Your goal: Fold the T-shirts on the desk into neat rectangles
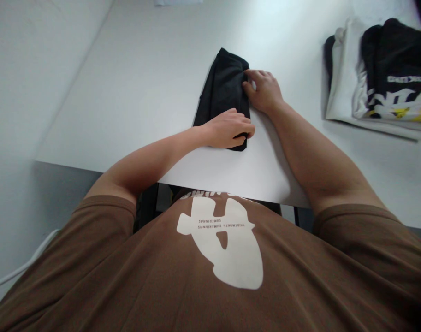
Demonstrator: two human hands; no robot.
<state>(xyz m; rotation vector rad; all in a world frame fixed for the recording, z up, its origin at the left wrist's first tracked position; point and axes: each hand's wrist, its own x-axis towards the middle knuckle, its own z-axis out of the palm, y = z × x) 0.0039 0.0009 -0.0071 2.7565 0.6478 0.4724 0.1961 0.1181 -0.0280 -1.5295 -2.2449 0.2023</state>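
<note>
A black garment [227,83] lies on the white table, folded into a long narrow shape; which kind of clothing it is cannot be made out. My left hand [229,130] reaches across its near end, with fingers curled around the right-hand edge. Farther up that same edge, my right hand [263,90] has its thumb and index finger closed on the cloth. Part of the garment's near end is hidden beneath my left hand.
To the right sits a stack of folded clothes [348,78], black and white, the top black one bearing white and yellow print. The near edge of the white table [127,110] runs just before my body. A white cable [23,267] hangs at lower left.
</note>
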